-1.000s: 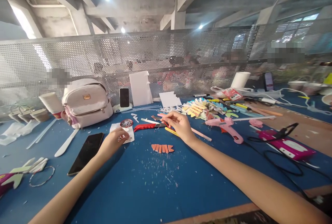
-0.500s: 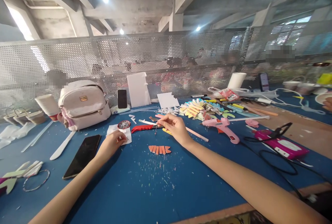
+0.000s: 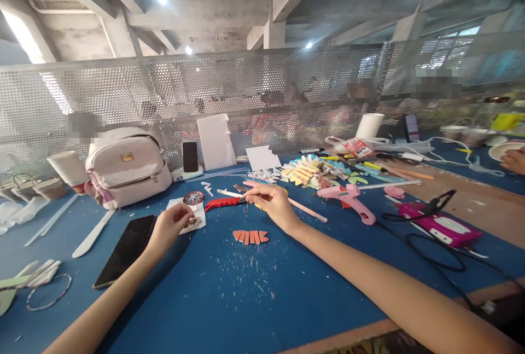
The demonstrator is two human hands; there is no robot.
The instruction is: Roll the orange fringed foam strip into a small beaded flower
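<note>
My left hand (image 3: 172, 225) is closed in a pinch over a small sheet of white paper (image 3: 199, 213); anything between its fingertips is too small to make out. Tiny brownish bits (image 3: 192, 222) lie on that paper, beside a round red-rimmed dish (image 3: 193, 198) of small pieces. My right hand (image 3: 274, 207) pinches a thin dark beaded strand (image 3: 246, 210), which dangles below the fingertips. Just behind the right fingers lies a red-handled tool (image 3: 221, 203), its far end hidden. Orange pieces set out in a fish shape (image 3: 250, 237) rest on the blue table between my forearms.
A pink glue gun (image 3: 348, 198) and a magenta power strip (image 3: 438, 225) with black cable lie to the right. Cut foam scraps (image 3: 307, 172) are heaped behind. At left are a black phone (image 3: 125, 253) and a pale backpack (image 3: 127, 168). Another person's hand (image 3: 514, 161) shows far right.
My left hand has drawn back slightly to the left, uncovering more brown bits on the paper. My right hand still holds the dangling strand. The whole view has shifted a little.
</note>
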